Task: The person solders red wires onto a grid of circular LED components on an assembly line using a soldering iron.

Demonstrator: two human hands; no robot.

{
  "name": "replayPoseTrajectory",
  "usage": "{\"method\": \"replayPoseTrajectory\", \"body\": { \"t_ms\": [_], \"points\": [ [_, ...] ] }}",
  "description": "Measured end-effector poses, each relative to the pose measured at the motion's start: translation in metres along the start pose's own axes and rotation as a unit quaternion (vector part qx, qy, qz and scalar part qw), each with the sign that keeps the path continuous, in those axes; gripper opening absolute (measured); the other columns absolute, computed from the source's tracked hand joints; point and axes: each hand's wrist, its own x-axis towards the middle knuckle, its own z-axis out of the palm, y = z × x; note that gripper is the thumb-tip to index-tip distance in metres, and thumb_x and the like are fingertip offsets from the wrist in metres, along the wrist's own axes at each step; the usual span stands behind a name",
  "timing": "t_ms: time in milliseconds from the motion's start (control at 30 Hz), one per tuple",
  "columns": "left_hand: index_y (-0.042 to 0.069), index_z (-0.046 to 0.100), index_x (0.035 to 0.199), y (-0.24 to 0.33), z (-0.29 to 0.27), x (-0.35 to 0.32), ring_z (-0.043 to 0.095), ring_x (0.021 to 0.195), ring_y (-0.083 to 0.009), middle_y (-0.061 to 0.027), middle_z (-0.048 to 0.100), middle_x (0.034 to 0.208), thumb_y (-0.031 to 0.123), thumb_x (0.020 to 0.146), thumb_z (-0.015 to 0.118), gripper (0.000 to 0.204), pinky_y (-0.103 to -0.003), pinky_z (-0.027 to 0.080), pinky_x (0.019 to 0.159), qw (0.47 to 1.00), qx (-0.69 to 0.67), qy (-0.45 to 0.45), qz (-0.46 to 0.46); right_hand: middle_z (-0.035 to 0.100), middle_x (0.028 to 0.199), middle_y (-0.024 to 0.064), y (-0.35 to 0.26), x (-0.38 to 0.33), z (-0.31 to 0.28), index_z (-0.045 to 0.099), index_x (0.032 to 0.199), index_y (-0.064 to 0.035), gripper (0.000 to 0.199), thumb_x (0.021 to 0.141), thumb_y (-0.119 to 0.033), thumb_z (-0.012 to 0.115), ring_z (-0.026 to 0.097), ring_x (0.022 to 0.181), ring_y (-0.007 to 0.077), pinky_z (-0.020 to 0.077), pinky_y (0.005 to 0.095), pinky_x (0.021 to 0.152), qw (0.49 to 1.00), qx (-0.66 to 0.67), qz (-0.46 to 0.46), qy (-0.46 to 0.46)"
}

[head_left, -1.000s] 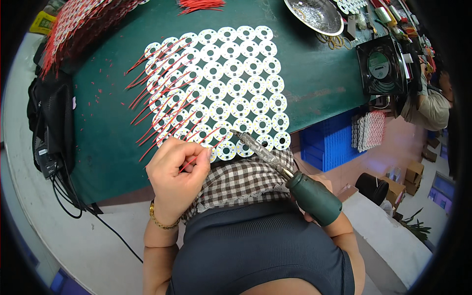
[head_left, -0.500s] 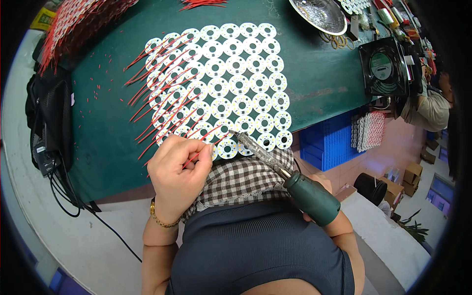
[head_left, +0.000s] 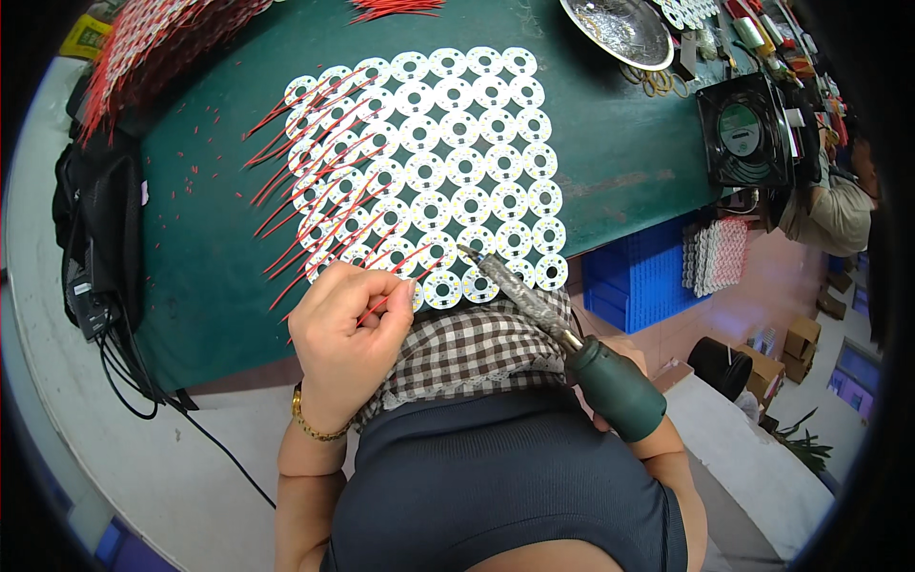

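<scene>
A square panel of round white LED circuit boards lies on the green table. Thin red wires run from its left columns, slanting down to the left. At the panel's lower left edge, my left hand is closed, thumb and forefinger pinching a red wire. My right hand, mostly hidden behind the green handle, grips a soldering iron. The iron's dark tip points up and left, over the lower rows of boards; whether it touches one I cannot tell.
Stacked wired boards rise at the far left, near a black bag. A metal bowl and a black fan stand at the right. Below the table edge sits a blue crate. Another person is at the far right.
The soldering iron has shifted slightly right, its tip moving away from the board near my left fingers. My left hand keeps its pinch, nearly still.
</scene>
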Motion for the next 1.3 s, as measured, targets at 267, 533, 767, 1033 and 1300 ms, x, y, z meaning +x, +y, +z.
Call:
{"method": "replayPoseTrajectory", "body": {
  "t_ms": [267, 533, 767, 1033, 1300],
  "points": [
    [0.004, 0.063, 0.081, -0.001, -0.001, -0.011, 0.05, 0.06, -0.0138, -0.0044, 0.056, 0.075, -0.001, 0.077, 0.069, 0.009, -0.028, 0.04, 0.054, 0.992, 0.085, 0.081, 0.056, 0.067, 0.08, 0.0088, 0.006, -0.016, 0.006, 0.055, 0.112, 0.008, 0.087, 0.061, -0.057, 0.084, 0.068, 0.069, 0.0223, 0.0545, 0.0307, 0.063, 0.993, 0.097, 0.071, 0.011],
    [0.013, 0.061, 0.076, -0.003, 0.011, -0.011, 0.049, 0.072, -0.0194, 0.001, 0.051, 0.073, 0.008, 0.073, 0.074, 0.015, -0.037, 0.034, 0.081, 0.982, 0.134, -0.003, 0.132, 0.068, 0.083, 0.0115, 0.003, -0.012, 0.004, 0.057, 0.109, 0.0097, 0.084, 0.063, -0.056, 0.083, 0.069, 0.071, 0.0237, 0.0557, 0.0315, 0.066, 0.997, 0.073, 0.025, -0.01],
    [0.013, 0.06, 0.076, -0.004, 0.01, -0.01, 0.048, 0.071, -0.0188, 0.0013, 0.053, 0.073, 0.01, 0.074, 0.076, 0.016, -0.037, 0.032, 0.081, 0.98, 0.16, -0.023, 0.116, 0.068, 0.082, 0.0111, 0.0, -0.017, 0.005, 0.057, 0.108, 0.0107, 0.086, 0.062, -0.056, 0.083, 0.069, 0.071, 0.0234, 0.0557, 0.0311, 0.067, 0.994, 0.082, 0.076, -0.014],
    [0.013, 0.059, 0.075, -0.002, 0.009, -0.01, 0.048, 0.074, -0.0191, 0.0015, 0.053, 0.073, 0.012, 0.075, 0.075, 0.016, -0.038, 0.031, 0.086, 0.977, 0.181, -0.036, 0.107, 0.068, 0.082, 0.0098, 0.005, -0.025, 0.011, 0.059, 0.106, 0.0089, 0.086, 0.061, -0.059, 0.083, 0.069, 0.069, 0.0224, 0.0554, 0.0296, 0.065, 0.99, 0.101, 0.097, -0.006],
    [0.013, 0.059, 0.074, 0.0, 0.008, -0.009, 0.047, 0.075, -0.0192, 0.0017, 0.053, 0.072, 0.013, 0.075, 0.075, 0.016, -0.039, 0.031, 0.088, 0.979, 0.172, -0.044, 0.097, 0.068, 0.079, 0.0096, 0.007, -0.016, 0.006, 0.059, 0.103, 0.0063, 0.084, 0.058, -0.062, 0.082, 0.069, 0.066, 0.0247, 0.0559, 0.0313, 0.062, 0.997, 0.037, 0.052, -0.053]
  ]
}}
